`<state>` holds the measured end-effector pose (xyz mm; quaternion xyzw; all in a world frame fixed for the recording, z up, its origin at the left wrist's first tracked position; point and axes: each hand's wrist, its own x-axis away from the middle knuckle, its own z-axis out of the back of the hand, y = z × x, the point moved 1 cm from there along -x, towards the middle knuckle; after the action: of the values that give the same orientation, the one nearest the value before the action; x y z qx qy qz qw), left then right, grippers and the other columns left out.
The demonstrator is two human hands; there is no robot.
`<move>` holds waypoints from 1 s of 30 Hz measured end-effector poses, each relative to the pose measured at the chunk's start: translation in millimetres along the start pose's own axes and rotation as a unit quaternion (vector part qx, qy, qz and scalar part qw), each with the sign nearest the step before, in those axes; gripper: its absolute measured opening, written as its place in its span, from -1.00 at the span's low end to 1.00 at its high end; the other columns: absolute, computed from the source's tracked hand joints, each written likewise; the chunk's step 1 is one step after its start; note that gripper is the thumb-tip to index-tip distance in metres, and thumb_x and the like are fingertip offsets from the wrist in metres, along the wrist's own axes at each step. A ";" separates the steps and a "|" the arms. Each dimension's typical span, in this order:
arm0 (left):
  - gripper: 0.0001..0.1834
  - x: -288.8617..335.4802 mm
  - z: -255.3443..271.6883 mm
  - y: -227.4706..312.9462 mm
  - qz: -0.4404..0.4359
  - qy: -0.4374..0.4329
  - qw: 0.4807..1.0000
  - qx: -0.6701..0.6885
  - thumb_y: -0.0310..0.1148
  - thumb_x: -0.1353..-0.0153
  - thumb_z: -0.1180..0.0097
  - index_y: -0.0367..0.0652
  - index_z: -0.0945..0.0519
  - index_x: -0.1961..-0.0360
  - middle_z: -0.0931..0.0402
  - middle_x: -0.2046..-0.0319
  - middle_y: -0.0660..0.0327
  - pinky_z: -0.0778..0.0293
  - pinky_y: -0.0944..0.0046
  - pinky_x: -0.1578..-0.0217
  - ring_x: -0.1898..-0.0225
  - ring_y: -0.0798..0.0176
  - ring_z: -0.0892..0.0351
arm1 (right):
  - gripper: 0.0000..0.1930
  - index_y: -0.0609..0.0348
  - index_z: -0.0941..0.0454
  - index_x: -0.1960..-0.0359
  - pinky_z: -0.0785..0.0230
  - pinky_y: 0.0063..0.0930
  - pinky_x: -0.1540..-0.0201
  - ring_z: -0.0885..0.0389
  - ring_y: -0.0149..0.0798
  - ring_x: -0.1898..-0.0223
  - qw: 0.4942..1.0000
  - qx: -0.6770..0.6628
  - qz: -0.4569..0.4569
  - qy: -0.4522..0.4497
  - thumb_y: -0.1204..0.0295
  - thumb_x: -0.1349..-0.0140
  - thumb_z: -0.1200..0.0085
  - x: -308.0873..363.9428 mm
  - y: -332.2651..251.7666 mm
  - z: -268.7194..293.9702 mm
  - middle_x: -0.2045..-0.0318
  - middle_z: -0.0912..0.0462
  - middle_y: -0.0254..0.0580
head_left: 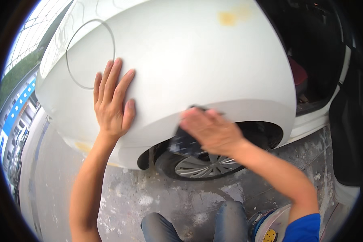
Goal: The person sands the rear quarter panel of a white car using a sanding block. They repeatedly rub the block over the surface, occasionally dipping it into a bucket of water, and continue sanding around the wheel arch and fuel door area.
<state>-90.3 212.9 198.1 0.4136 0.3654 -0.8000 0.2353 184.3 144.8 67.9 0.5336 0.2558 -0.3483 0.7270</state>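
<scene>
My left hand (111, 104) lies flat on the white car's rear side panel (169, 60), fingers slightly spread, its fingertips by the round fuel flap (91, 56). It holds nothing. At the edge of the wheel arch, my right hand (213, 131) presses a thin dark sheet (185, 141) with pale marks against the panel. That hand is blurred and the sheet's kind cannot be made out. Part of the sheet hangs down over the tyre and the silver wheel (207, 166), hiding some of both.
Yellowish patches (227, 18) mark the panel higher up. An open door (349, 133) stands at the right beside the dark car interior. Below it, near my knees (231, 222), is a bucket (254, 222) with a yellow perforated disc (270, 235). Stains cover the grey floor (129, 197).
</scene>
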 end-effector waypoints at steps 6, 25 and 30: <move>-0.36 7.7 -3.5 -11.2 -0.022 -0.027 0.999 -0.004 -0.26 -0.32 0.16 -0.22 -0.48 -0.40 -0.26 -0.52 -0.14 0.10 -0.21 -0.57 -0.58 -0.21 -0.16 | -0.48 0.06 -0.52 -0.41 0.13 -0.20 -0.67 -0.26 -0.29 -0.57 0.988 -0.127 -0.046 0.074 0.41 -0.42 0.14 -50.3 -8.5 13.9 -0.53 -0.36 -0.24; -0.37 9.9 6.2 -16.0 -0.036 -0.035 0.998 -0.027 -0.22 -0.38 0.22 -0.24 -0.41 -0.43 -0.21 -0.52 -0.22 0.11 -0.29 -0.56 -0.57 -0.28 -0.14 | -0.14 0.41 -0.21 -0.53 0.03 -0.10 -0.64 -0.06 0.06 -0.64 0.952 -0.122 -0.279 0.015 0.51 -0.09 -0.10 -12.3 117.8 63.5 -0.60 -0.13 0.17; -0.37 4.8 -11.6 -5.4 -0.037 -0.016 0.999 -0.006 -0.22 -0.39 0.23 -0.24 -0.40 -0.44 -0.21 -0.53 -0.23 0.11 -0.29 -0.56 -0.57 -0.28 -0.14 | -0.16 0.46 -0.26 -0.50 -0.09 0.09 -0.57 -0.13 0.23 -0.60 0.937 -0.101 -0.335 0.019 0.71 -0.02 0.01 99.9 101.7 83.5 -0.55 -0.20 0.30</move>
<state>-91.0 225.0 191.6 0.3854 0.3811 -0.8126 0.2142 326.2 61.0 79.4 0.3475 0.4668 -0.5339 0.6135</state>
